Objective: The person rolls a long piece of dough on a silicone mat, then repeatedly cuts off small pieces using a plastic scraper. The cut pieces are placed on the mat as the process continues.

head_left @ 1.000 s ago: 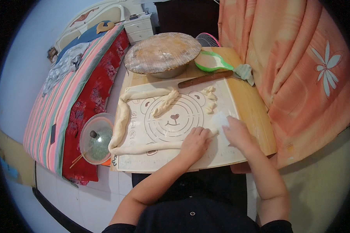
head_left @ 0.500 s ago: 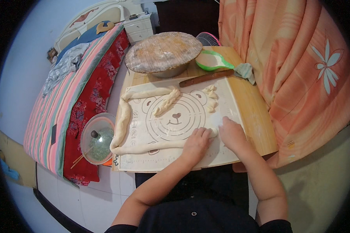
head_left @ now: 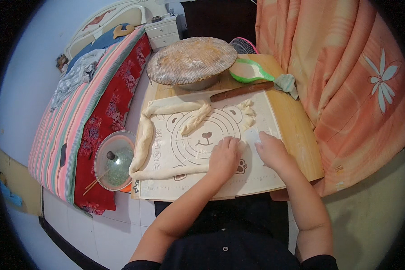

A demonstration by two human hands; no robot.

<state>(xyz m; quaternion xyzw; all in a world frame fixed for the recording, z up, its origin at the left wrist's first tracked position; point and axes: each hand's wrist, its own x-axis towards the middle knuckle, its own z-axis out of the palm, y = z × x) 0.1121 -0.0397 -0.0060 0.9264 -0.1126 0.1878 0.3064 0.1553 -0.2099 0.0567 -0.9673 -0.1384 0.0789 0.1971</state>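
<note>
A long rope of pale dough (head_left: pixel 141 139) bends around the left side of a white mat (head_left: pixel 261 173) printed with a bear face. Its near stretch runs right until it disappears beneath my left hand (head_left: pixel 225 157). Those fingers are closed over the dough, and its end is hidden. Just to the right, my right hand (head_left: pixel 273 150) grips a whitish, see-through scraper (head_left: pixel 252 136), held close to the mat. Several small cut dough pieces (head_left: pixel 247 112) lie beyond the scraper. The far dough end, twisted-looking (head_left: pixel 195 120), rests over the bear's face.
Behind the mat stand a large bowl with a plastic-wrapped round cover (head_left: pixel 191 60), a green scoop (head_left: pixel 247 70), a wooden rolling pin (head_left: pixel 241 91) and a cloth (head_left: pixel 285 84). A lidded bowl (head_left: pixel 114 161) with chopsticks is left of the table. An orange curtain (head_left: pixel 337 90) hangs at right.
My left hand has moved away from me and slightly left, and the dough end that showed beside it is now hidden. The scraper has shifted little.
</note>
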